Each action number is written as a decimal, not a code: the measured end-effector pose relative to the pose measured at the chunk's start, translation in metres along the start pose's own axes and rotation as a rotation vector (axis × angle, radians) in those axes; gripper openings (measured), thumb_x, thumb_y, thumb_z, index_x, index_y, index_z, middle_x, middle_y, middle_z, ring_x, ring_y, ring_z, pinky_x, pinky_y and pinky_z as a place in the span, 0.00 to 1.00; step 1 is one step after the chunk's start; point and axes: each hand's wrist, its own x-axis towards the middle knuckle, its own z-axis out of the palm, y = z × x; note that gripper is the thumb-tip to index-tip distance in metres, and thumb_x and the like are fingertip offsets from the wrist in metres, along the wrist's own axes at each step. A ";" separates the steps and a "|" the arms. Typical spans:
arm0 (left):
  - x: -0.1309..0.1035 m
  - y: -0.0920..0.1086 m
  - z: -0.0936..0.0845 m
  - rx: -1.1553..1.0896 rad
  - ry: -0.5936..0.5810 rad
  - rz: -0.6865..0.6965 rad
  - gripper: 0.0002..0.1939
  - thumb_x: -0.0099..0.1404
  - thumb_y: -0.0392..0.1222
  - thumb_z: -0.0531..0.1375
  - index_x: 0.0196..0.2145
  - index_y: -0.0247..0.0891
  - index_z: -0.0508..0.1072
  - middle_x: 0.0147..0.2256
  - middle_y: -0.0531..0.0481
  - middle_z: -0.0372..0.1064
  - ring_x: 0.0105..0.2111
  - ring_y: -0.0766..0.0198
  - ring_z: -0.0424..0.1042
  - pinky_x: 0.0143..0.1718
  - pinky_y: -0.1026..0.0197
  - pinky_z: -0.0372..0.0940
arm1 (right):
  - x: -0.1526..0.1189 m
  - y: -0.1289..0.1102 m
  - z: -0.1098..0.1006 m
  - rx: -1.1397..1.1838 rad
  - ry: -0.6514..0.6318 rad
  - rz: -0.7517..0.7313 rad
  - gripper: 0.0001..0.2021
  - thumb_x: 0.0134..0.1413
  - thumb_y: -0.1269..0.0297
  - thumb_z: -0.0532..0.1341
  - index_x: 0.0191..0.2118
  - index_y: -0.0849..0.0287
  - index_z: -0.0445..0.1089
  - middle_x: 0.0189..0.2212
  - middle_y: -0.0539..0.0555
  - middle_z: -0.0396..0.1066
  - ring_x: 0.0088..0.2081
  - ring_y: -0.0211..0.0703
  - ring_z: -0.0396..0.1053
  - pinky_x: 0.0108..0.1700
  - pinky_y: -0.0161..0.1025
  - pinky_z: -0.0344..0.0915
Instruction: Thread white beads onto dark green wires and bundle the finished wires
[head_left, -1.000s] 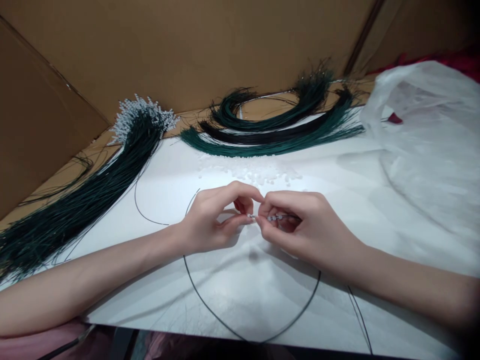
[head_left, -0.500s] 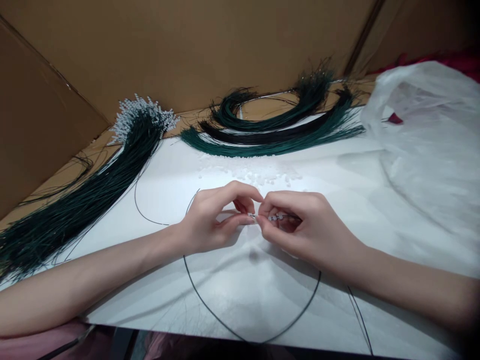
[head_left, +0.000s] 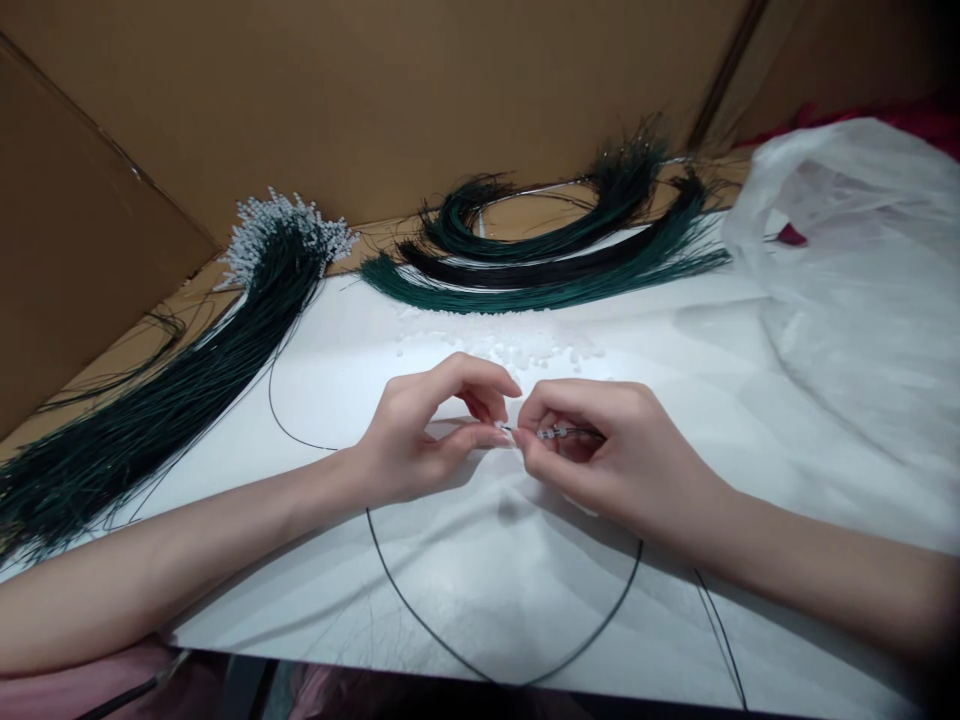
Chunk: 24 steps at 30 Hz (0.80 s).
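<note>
My right hand (head_left: 615, 435) pinches a thin dark green cord between thumb and index finger, and small white beads (head_left: 553, 433) sit on it beneath the curled fingers. Facing it, my left hand (head_left: 431, 432) has its thumb and curled fingers around a tiny white bead at the cord's tip; its index finger arches above, apart from the thumb. The fingertips of both hands nearly meet. The exact grip on the tiny bead is partly hidden. Below the hands, a dark cord (head_left: 429, 627) hangs in a wide loop down to the table's front edge.
Loose white beads (head_left: 517, 342) lie scattered behind the hands. A bundle of green cords (head_left: 187, 400) with white beaded ends stretches along the left. More green cord bundles (head_left: 540, 292) curve at the back. A translucent plastic bag (head_left: 870, 300) stands right, before cardboard walls (head_left: 450, 90).
My left index finger has lifted slightly and drawn back from the right fingertips. The right hand has barely shifted, still pinching the cord.
</note>
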 end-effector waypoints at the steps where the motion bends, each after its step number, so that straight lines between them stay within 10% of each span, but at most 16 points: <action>1: 0.000 0.000 0.000 -0.001 0.001 0.004 0.20 0.57 0.30 0.69 0.46 0.35 0.70 0.34 0.49 0.73 0.31 0.66 0.73 0.35 0.63 0.73 | 0.000 0.000 0.000 0.004 -0.001 0.002 0.08 0.49 0.78 0.60 0.24 0.61 0.65 0.20 0.44 0.62 0.22 0.29 0.56 0.25 0.30 0.54; 24: 0.004 0.003 -0.001 0.043 -0.027 0.008 0.17 0.59 0.32 0.68 0.45 0.35 0.70 0.31 0.50 0.72 0.29 0.67 0.73 0.31 0.65 0.71 | 0.000 0.000 0.000 0.006 -0.008 0.014 0.07 0.50 0.78 0.59 0.25 0.60 0.66 0.20 0.45 0.61 0.22 0.30 0.56 0.25 0.31 0.54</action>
